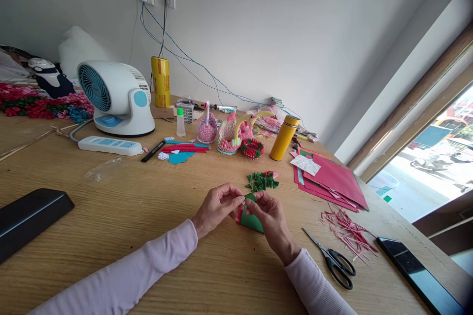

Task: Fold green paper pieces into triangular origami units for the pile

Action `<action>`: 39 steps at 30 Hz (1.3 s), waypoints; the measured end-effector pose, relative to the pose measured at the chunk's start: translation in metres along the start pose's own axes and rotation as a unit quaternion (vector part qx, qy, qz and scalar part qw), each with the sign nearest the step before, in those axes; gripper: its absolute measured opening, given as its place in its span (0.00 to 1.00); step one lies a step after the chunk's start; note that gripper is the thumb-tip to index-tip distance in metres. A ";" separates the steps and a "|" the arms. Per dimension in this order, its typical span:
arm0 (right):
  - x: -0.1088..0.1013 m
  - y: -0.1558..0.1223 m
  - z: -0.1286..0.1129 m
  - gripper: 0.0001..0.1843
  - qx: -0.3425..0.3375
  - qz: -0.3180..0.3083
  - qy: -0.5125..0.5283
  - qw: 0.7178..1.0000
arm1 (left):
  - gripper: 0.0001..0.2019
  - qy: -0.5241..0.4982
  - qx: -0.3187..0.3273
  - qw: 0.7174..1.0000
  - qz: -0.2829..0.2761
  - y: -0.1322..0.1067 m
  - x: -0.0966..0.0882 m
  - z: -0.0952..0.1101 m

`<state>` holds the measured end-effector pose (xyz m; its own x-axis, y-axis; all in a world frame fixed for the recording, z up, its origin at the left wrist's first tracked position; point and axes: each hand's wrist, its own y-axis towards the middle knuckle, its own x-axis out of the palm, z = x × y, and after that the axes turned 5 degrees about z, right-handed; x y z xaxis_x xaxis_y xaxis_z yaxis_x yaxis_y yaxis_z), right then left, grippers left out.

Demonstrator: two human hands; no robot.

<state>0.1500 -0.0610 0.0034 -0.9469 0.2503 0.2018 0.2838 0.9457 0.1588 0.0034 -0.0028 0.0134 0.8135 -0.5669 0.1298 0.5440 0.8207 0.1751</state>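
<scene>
Near the middle of the table, my left hand (222,205) and my right hand (269,214) meet at the fingertips. Between them they pinch a small piece of green paper (251,196); its exact fold is partly hidden by the fingers. Just below the fingers lies more green paper (253,222) with a red edge at its left side. Beyond the hands is a loose pile of small folded green paper triangles (261,181), with a bit of pink among them. Black-handled scissors (332,260) lie to the right of my right hand, blades pointing away.
Red paper sheets (334,179) and thin pink paper strips (349,231) lie at the right, near a phone (421,275). Behind stand a yellow flask (284,137), folded-paper swans (229,132) and a glue bottle (181,122). A fan (118,98) and power strip (110,145) occupy the left.
</scene>
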 end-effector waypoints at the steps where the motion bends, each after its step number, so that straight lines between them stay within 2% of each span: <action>1: 0.000 0.000 0.000 0.14 -0.001 0.000 -0.001 1.000 | 0.13 0.006 0.000 1.000 0.002 0.000 0.000 0.000; 11: 0.002 -0.001 0.002 0.13 0.040 0.018 0.028 0.999 | 0.12 0.030 0.031 0.998 0.039 0.001 -0.002 -0.011; 16: 0.001 -0.001 0.002 0.13 0.053 0.023 0.054 0.997 | 0.12 0.039 0.028 0.998 0.041 0.001 0.000 -0.009; 21: -0.001 -0.001 0.002 0.12 0.023 0.004 0.017 1.000 | 0.14 0.031 -0.008 0.999 0.022 0.001 -0.001 -0.003; 25: 0.001 -0.004 0.001 0.13 0.011 -0.009 -0.019 1.000 | 0.13 0.040 0.007 0.999 -0.009 0.002 -0.003 -0.005; 32: 0.001 -0.004 -0.002 0.17 -0.018 -0.021 -0.083 0.996 | 0.12 0.037 0.029 0.999 0.013 0.004 -0.004 -0.010; 39: -0.006 0.001 0.007 0.15 -0.075 0.053 -0.151 0.984 | 0.13 0.025 0.002 0.999 0.029 0.004 -0.004 -0.012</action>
<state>0.1546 -0.0596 -0.0043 -0.9064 0.4168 -0.0685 0.3803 0.8758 0.2972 0.0046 0.0036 0.0015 0.8532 -0.5136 0.0904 0.4944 0.8518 0.1730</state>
